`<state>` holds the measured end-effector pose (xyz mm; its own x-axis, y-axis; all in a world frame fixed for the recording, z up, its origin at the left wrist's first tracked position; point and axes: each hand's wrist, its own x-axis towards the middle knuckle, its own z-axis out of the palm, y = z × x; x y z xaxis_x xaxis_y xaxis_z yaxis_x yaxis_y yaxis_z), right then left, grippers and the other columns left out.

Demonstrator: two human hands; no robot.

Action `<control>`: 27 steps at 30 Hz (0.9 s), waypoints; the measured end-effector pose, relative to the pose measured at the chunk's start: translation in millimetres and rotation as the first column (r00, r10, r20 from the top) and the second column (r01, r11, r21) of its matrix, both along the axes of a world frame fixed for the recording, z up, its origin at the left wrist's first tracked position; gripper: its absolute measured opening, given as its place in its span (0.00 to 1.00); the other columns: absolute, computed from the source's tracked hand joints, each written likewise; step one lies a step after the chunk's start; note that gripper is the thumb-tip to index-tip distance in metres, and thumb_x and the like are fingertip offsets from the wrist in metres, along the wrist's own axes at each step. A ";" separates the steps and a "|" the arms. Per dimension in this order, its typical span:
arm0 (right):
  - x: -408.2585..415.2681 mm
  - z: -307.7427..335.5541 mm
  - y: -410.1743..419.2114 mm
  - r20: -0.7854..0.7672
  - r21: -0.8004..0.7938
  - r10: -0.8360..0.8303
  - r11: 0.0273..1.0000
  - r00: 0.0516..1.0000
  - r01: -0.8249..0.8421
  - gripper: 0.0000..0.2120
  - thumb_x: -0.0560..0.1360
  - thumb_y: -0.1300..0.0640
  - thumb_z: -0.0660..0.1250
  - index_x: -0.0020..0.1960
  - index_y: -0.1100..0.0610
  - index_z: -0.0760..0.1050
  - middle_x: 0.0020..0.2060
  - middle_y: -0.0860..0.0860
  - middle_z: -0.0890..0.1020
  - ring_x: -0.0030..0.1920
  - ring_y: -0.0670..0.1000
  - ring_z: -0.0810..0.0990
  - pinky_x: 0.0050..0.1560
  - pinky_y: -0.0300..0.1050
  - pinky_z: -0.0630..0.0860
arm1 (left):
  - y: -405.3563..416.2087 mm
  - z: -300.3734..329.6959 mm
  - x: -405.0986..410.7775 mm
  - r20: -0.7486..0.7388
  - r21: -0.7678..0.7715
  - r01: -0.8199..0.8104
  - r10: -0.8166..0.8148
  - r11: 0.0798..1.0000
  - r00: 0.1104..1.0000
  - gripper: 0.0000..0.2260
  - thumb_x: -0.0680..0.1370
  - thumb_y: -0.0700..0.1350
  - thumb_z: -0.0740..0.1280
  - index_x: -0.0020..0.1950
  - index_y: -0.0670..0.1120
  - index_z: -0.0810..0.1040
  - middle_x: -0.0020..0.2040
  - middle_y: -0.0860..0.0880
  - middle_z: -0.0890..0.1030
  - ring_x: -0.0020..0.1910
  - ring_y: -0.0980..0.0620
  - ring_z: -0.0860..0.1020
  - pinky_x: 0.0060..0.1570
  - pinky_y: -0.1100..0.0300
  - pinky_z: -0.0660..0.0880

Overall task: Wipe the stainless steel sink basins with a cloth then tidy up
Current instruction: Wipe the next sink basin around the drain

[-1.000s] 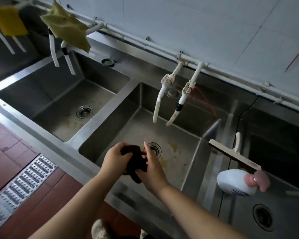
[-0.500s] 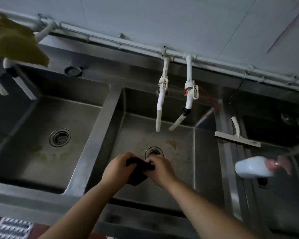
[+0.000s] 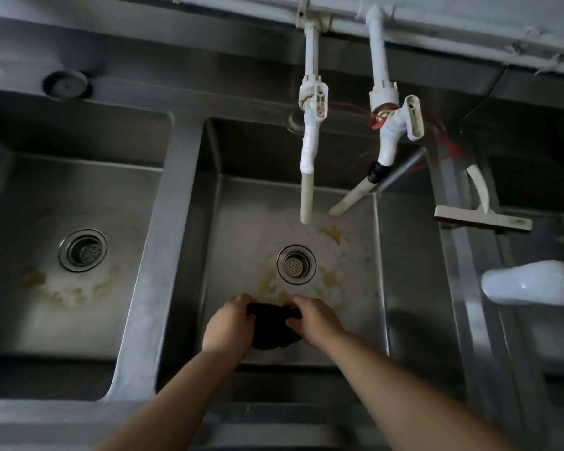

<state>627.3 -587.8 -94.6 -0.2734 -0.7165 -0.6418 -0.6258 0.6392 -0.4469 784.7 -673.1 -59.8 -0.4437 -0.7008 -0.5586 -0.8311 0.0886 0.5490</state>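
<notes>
A dark cloth (image 3: 272,327) is bunched between my two hands over the near part of the middle sink basin (image 3: 362,255). My left hand (image 3: 230,325) grips its left side and my right hand (image 3: 316,322) grips its right side. The basin floor shows yellowish stains around its round drain (image 3: 296,264). A second stained basin (image 3: 23,255) with its own drain (image 3: 82,250) lies to the left, across a steel divider (image 3: 157,255).
Two white taps (image 3: 310,141) (image 3: 388,131) hang from a wall pipe above the middle basin. A white squeegee (image 3: 482,219) and a white bottle with a pink cap (image 3: 531,288) lie on the right ledge. A round plug (image 3: 66,85) sits on the back ledge.
The view has swung down and closer over the middle basin. Both hands still hold the cloth and have lowered toward the basin's near side; the yellow cloths at upper left are out of view.
</notes>
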 end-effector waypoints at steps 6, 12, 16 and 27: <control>-22.6 -42.9 -18.4 0.006 0.071 -0.031 0.997 1.000 0.030 0.25 0.76 0.60 0.61 0.73 0.53 0.63 0.68 0.54 0.70 0.67 0.56 0.70 0.65 0.50 0.69 | -37.1 -1.7 -2.0 0.056 -0.202 0.054 -0.044 0.978 0.997 0.17 0.77 0.40 0.60 0.65 0.50 0.74 0.61 0.47 0.76 0.57 0.45 0.76 0.49 0.54 0.74; -8.5 -91.0 -21.4 0.015 0.062 0.288 0.956 0.958 -0.288 0.19 0.77 0.61 0.59 0.68 0.57 0.70 0.67 0.57 0.71 0.66 0.57 0.70 0.62 0.46 0.68 | -85.1 15.0 -1.8 0.129 -0.565 0.348 -0.336 0.748 0.933 0.12 0.69 0.33 0.68 0.51 0.43 0.82 0.46 0.43 0.82 0.42 0.40 0.80 0.37 0.50 0.78; 8.0 -126.9 -17.3 -0.008 0.041 0.590 0.807 0.808 -0.589 0.28 0.81 0.57 0.56 0.78 0.53 0.47 0.77 0.56 0.43 0.77 0.56 0.44 0.73 0.44 0.43 | -121.4 11.9 -5.5 0.290 -0.669 0.549 -0.503 0.502 0.814 0.09 0.65 0.36 0.67 0.43 0.43 0.82 0.41 0.45 0.82 0.43 0.42 0.79 0.45 0.51 0.74; 23.1 -184.7 -87.7 -0.405 -0.029 0.369 0.910 0.837 -0.415 0.34 0.78 0.40 0.53 0.74 0.50 0.37 0.75 0.59 0.40 0.74 0.63 0.35 0.68 0.61 0.28 | -186.7 -17.3 -13.5 0.362 -0.673 0.567 -0.456 0.476 0.813 0.08 0.73 0.41 0.64 0.46 0.46 0.82 0.48 0.47 0.83 0.64 0.44 0.73 0.72 0.51 0.57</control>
